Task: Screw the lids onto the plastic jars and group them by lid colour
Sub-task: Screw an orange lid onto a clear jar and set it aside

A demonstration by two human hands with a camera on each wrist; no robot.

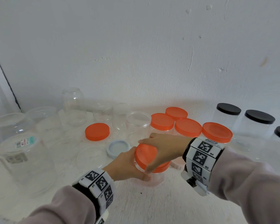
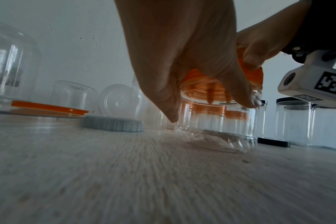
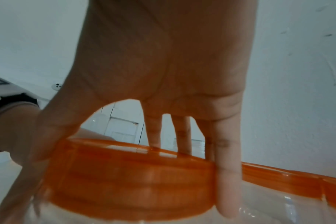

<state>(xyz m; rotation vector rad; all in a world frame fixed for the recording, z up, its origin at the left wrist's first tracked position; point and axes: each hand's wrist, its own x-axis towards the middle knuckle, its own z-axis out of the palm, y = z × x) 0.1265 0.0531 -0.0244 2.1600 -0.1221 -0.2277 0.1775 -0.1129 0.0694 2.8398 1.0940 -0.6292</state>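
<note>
My left hand [image 1: 128, 165]: fingers curled round the clear wall of the plastic jar [image 1: 152, 177] at lower centre of the head view, steadying it; in the left wrist view my thumb and fingers [image 2: 246, 97] wrap the jar just under its neck.
My right hand [image 1: 165, 147]: draped over the orange lid [image 1: 145, 156] from above, thumb on one side of the rim and fingers [image 3: 228, 174] down the other, gripping it.
Orange lid: sits on the jar's mouth, tilted rather than level; I cannot tell how far it is threaded.
Plastic jar: its base looks tipped on the pale surface [image 1: 152, 204] in the left wrist view; whether it is lifted clear I cannot tell.
Orange-lidded jars [image 1: 187, 126]: four of them, closed, clustered just behind my right hand, right of centre.
Black-lidded jars [image 1: 259, 117]: three, closed, grouped at the right edge of the frame, apart from the orange group.
Loose orange lid [image 1: 97, 131]: lying flat, left of centre, near the open jars.
Grey lid [image 1: 119, 147]: lying with its hollow side up, just left of my left hand's fingers.
Open clear jars [image 1: 137, 125]: several without lids in a row along the wall [image 1: 136, 46], centre to left; some stand mouth down.
Large labelled jar [image 1: 23, 156]: mouth down at the left edge, a sticker on its side.
Clear lid [image 1: 91, 156]: flat on the surface between the large jar and the grey lid.
Wrist bands [image 1: 200, 152]: black-and-white coded markers on both my wrists.
</note>
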